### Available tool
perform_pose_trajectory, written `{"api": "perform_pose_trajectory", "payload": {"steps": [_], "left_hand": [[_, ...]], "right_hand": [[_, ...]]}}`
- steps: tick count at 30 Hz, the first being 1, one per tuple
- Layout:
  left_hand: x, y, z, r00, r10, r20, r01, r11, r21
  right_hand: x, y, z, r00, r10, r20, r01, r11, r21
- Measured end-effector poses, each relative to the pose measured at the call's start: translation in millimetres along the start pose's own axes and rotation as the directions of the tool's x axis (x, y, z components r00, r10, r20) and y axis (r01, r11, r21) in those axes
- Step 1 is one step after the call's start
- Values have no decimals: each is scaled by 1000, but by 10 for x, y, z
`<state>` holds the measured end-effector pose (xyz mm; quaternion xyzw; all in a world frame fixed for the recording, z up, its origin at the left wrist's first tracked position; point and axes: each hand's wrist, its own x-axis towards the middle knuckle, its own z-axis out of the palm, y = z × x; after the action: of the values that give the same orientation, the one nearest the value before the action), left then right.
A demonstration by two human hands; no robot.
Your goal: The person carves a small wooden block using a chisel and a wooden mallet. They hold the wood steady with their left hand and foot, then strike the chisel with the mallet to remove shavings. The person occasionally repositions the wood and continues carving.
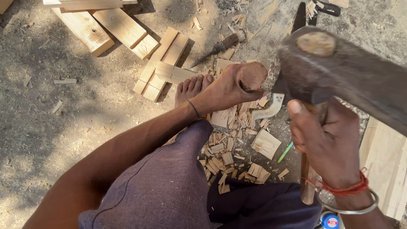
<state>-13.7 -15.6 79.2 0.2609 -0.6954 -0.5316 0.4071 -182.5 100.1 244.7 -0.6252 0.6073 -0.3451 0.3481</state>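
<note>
My left hand (pixel 229 87) grips the top of an upright round wooden piece (pixel 253 76), holding it steady above a heap of wood chips (pixel 235 148). My right hand (pixel 326 144) is closed around the wooden handle (pixel 306 186) of a dark-headed axe (pixel 339 70), raised close to the camera just right of the wooden piece. A pale curved sliver of wood (pixel 271 109) shows between the two hands. My bare foot (pixel 190 87) rests on the ground behind the left hand.
Several sawn wooden blocks (pixel 123 27) and planks (pixel 163 63) lie on the dusty ground at the upper left. A chisel with a wooden handle (pixel 220 46) lies by the chips. A green pen (pixel 285 152) lies near them. A pale plank (pixel 383 165) is at the right.
</note>
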Motion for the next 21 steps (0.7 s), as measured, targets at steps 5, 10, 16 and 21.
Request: {"api": "perform_pose_trajectory", "payload": {"steps": [5,10,16,21], "left_hand": [[-13,-86,7,995,-96,-6,96,992,78],[-88,63,6,998,-38,45,35,996,78],[-213,8,55,998,67,6,-67,991,112],[-167,-83,89,984,148,95,-159,981,116]], "right_hand": [[56,-62,46,962,-243,-124,268,927,264],[225,551,171,967,-198,157,226,957,-184],[-256,869,300,980,201,-4,-193,949,248],[-453,1115,531,989,-98,-111,143,826,545]]}}
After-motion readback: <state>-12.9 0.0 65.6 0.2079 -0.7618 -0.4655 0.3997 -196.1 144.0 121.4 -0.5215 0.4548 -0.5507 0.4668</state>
